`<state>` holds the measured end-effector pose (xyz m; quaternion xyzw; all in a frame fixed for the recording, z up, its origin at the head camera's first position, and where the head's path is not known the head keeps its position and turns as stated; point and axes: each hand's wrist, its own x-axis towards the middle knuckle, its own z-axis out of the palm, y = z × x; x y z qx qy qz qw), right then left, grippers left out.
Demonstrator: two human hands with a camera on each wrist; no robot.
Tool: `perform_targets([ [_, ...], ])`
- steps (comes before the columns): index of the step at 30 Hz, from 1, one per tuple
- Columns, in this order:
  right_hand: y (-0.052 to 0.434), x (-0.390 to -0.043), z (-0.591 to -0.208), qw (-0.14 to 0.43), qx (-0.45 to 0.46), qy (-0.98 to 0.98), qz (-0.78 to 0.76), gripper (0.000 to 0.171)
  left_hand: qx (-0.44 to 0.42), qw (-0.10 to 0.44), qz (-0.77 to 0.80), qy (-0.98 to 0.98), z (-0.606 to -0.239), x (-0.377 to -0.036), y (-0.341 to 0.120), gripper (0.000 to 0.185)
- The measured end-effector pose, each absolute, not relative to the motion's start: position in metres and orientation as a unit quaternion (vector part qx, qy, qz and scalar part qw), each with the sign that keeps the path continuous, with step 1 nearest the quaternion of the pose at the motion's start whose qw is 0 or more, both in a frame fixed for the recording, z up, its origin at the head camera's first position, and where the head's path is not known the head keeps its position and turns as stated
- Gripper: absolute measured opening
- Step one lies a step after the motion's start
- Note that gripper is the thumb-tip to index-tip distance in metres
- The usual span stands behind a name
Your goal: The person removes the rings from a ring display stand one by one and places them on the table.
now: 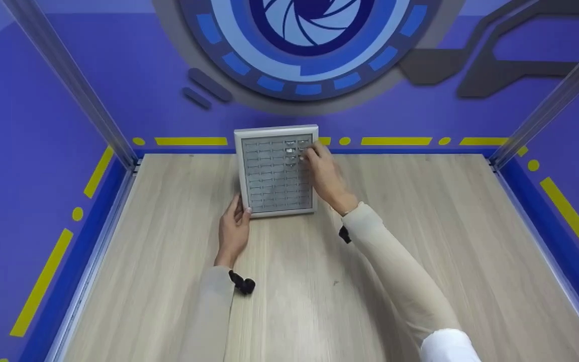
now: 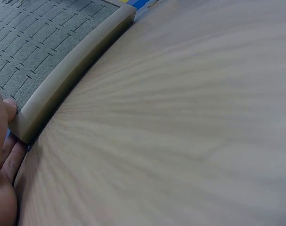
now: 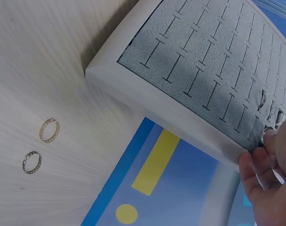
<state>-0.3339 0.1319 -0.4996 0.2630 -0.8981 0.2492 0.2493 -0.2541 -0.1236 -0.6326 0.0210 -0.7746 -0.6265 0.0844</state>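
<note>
A white-framed ring display tray [image 1: 315, 201] with grey slotted padding is tilted up near the back wall. My left hand [image 1: 234, 230] grips its lower left corner, thumb on the front of the frame and fingers behind, as the left wrist view also shows. At the upper right slots, my right hand [image 1: 325, 173] pinches a ring [image 3: 268, 135] against the padding; its fingertips partly cover it. Several silvery rings [image 1: 290, 151] sit in the slots just beside these fingers. Most other slots hold nothing.
On the wooden table [image 1: 420, 251], a gold-coloured ring [image 3: 49, 130] and a silvery ring [image 3: 32, 162] lie near the tray in the right wrist view. Behind the tray rises a blue and purple patterned wall [image 1: 385, 113], with side panels at left and right.
</note>
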Motion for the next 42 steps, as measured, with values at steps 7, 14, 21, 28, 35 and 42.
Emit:
perform_targets([
  [7,0.133,-0.329,-0.493,0.265,0.279,-0.887,0.254,0.010,0.025,0.086,-0.632,-0.769,-0.631,-0.255,-0.122,0.063],
  [14,0.134,-0.325,-0.488,0.278,0.289,-0.882,0.246,0.013,0.027,0.079,-0.628,-0.774,-0.632,-0.255,-0.123,0.063],
  [21,0.142,-0.322,-0.487,0.280,0.307,-0.870,0.265,0.012,0.023,0.082,-0.626,-0.775,-0.632,-0.256,-0.123,0.063],
  [28,0.155,-0.317,-0.488,0.267,0.319,-0.872,0.260,0.010,0.019,0.089,-0.626,-0.775,-0.634,-0.255,-0.124,0.062],
  [35,0.168,-0.314,-0.492,0.269,0.320,-0.864,0.280,0.011,0.024,0.086,-0.626,-0.775,-0.634,-0.255,-0.124,0.062],
  [42,0.182,-0.309,-0.496,0.265,0.310,-0.876,0.257,0.012,0.027,0.082,-0.621,-0.779,-0.633,-0.255,-0.123,0.062],
])
